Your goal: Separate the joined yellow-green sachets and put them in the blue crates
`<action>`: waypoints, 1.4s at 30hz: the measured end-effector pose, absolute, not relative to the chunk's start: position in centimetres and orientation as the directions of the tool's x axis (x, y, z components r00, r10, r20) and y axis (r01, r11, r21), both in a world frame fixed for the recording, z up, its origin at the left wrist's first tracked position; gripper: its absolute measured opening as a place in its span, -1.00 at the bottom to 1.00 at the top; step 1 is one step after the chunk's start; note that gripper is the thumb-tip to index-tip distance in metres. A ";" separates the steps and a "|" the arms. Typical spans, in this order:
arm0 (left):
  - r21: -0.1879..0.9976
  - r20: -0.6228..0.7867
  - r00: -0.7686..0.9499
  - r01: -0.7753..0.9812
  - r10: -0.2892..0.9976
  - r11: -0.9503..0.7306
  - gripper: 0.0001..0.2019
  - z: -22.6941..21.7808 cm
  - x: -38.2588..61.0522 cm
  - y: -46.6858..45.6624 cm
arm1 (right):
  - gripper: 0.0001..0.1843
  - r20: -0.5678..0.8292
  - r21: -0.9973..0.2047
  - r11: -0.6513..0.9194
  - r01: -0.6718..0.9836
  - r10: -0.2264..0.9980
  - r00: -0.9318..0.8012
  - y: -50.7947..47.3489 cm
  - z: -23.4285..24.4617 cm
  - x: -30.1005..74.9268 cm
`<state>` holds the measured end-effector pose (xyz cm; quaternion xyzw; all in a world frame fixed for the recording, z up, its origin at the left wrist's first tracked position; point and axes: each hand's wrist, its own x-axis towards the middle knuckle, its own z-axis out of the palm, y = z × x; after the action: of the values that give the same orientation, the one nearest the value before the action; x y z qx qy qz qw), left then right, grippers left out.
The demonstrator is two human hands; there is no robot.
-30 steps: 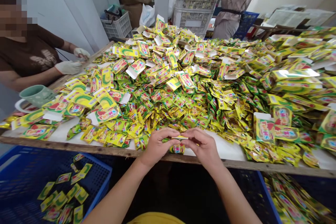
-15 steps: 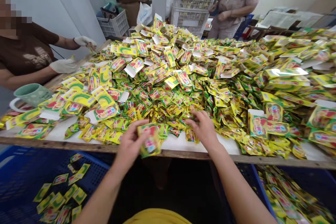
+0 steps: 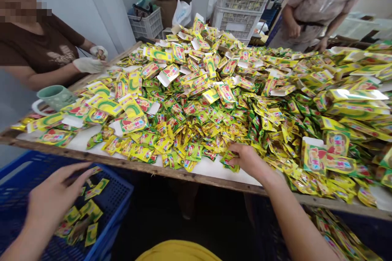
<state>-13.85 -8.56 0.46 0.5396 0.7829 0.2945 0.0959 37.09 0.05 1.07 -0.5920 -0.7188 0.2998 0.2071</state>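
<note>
My left hand (image 3: 58, 191) hangs over the blue plastic basket (image 3: 122, 195) at the lower left, fingers apart, with no box in its grasp. Inside the basket lie several flat yellow-green boxes (image 3: 92, 211), partly hidden by the hand. At the table's front edge, my right hand (image 3: 249, 161) has its thumb and fingers closed on small candy packets (image 3: 229, 162); how many is hard to make out. A heap of similar green and yellow packets (image 3: 196, 126) spreads just beyond it.
Open-flapped boxes (image 3: 171, 74) are piled on the table behind the packets. A green mug (image 3: 58, 98) stands at the left, near a gloved co-worker (image 3: 39, 53). Another person (image 3: 318, 8) stands behind the table. White crates (image 3: 241, 0) are stacked at the back. More boxes (image 3: 333, 232) lie below at right.
My left hand has moved left and down from the table edge to over the basket and let go of the box. My right hand has closed on packets. The view has shifted.
</note>
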 end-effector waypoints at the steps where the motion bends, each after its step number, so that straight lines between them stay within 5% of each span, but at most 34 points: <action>1: 0.545 0.242 -0.336 0.823 0.910 0.159 -0.81 1.1 -12.3 -7.2 | -0.80 -0.060 -0.670 0.143 0.728 0.967 -0.246 0.0 1.1 37.0; 5: 0.486 0.429 0.015 0.839 0.903 -0.245 -0.78 3.1 -9.4 -1.3 | -0.80 -0.125 -0.619 0.240 0.748 0.909 -0.396 0.1 -0.8 39.2; 7: 0.394 0.415 0.110 0.873 0.903 -0.287 -0.77 3.8 -9.9 1.4 | -0.90 -0.061 -0.539 0.210 0.816 0.956 -0.286 0.8 -2.9 40.6; 10: 0.228 0.312 0.170 0.942 0.935 -0.247 -0.67 4.8 -10.8 4.6 | -0.79 0.096 -0.450 0.279 0.848 0.960 -0.265 1.6 -5.0 41.1; 13: 0.186 0.219 0.206 0.951 0.954 -0.248 -0.46 4.9 -10.5 6.6 | -0.84 0.159 -0.350 0.318 0.881 0.947 -0.279 0.3 -4.1 40.1; 15: 0.215 0.198 0.231 0.938 0.952 -0.272 -0.52 4.5 -9.9 7.2 | -0.85 0.172 -0.364 0.279 0.889 0.958 -0.230 -1.2 -2.7 39.2; 18: 0.322 0.191 0.147 0.925 0.971 -0.203 -0.62 4.0 -9.0 6.7 | -0.86 0.129 -0.588 0.132 0.798 0.989 -0.069 -3.7 -1.3 38.0; 23: 0.614 0.188 0.029 0.776 0.982 -0.141 -0.54 6.9 -6.0 3.8 | -0.66 -0.091 -0.956 -0.114 0.270 0.991 0.096 -6.0 -0.4 37.3; 27: 0.670 0.135 0.306 0.672 0.942 -0.315 -0.61 9.9 1.2 1.9 | -0.59 -0.129 -0.990 -0.136 0.046 0.982 0.139 -6.2 -0.3 37.1; 32: 0.810 0.168 0.653 0.336 0.738 -0.481 -0.55 7.1 12.8 2.4 | -0.58 -0.059 -0.996 -0.069 0.047 0.979 0.197 -6.0 -0.8 36.9; 38: 0.998 0.063 0.386 -0.014 0.920 -0.063 -0.28 1.6 19.7 1.5 | -0.75 0.036 -0.950 -0.032 0.311 0.976 0.213 -6.6 -1.6 36.9; 42: 0.992 -0.048 0.388 -0.089 0.921 0.089 -0.53 -0.3 19.4 -0.2 | -0.71 0.146 -0.969 0.025 0.245 0.861 0.487 -6.6 -0.4 36.5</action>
<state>19.43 -0.25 -0.30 0.5438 0.3823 0.3999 0.6310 36.54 -6.57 -0.42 -0.6442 -0.4294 0.2689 0.5730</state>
